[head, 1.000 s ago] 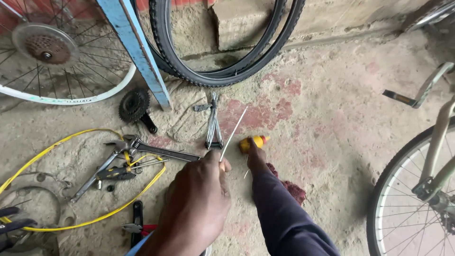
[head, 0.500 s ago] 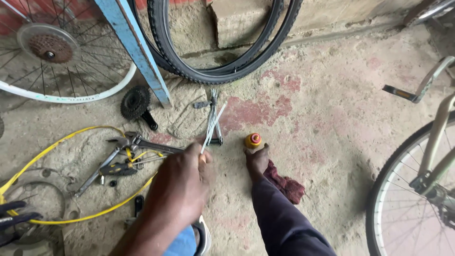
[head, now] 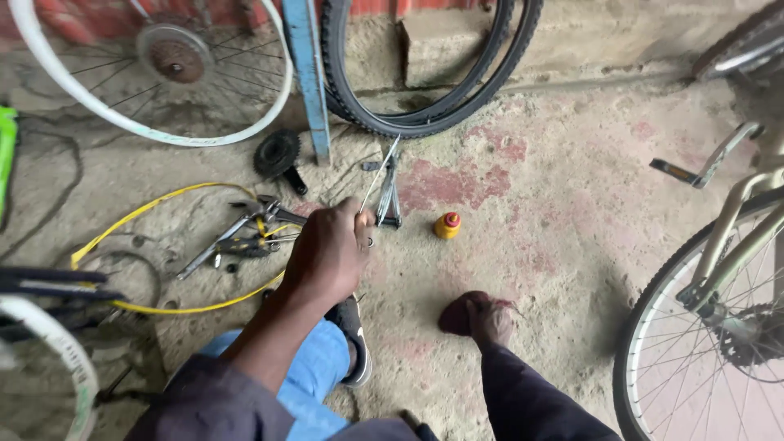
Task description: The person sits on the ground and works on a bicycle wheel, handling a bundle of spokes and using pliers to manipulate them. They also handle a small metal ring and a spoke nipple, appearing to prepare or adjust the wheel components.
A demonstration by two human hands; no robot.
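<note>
The left hand (head: 328,251) is raised over the floor with its fingers (head: 353,222) curled shut into a loose fist, pinching the lower end of a thin metal spoke (head: 380,173). The spoke rises from between the fingertips and slants up and away to the right, its far end near the tire (head: 425,122). Just past the fingers, on the floor, lies a small metal tool (head: 389,196), touching or nearly touching the spoke's line in this view; I cannot tell whether they meet. Right of the fingers and a little beyond them stands a small yellow bottle (head: 447,225) with a red cap, upright and apart from both hands. The right hand (head: 488,318) is lower and nearer the body, well right of the left fingers, pressed on a dark red rag (head: 459,313) on the concrete; its fingers are folded down onto the cloth, but how tightly they grip it I cannot tell. Left of the left hand's fingers lie pliers (head: 245,237) and other tools amid a looping yellow cable (head: 155,208). Beyond them a black cog (head: 276,152) rests beside a blue post (head: 309,73). A white-rimmed wheel (head: 155,73) leans farther left, and another wheel (head: 694,327) stands at far right.
</note>
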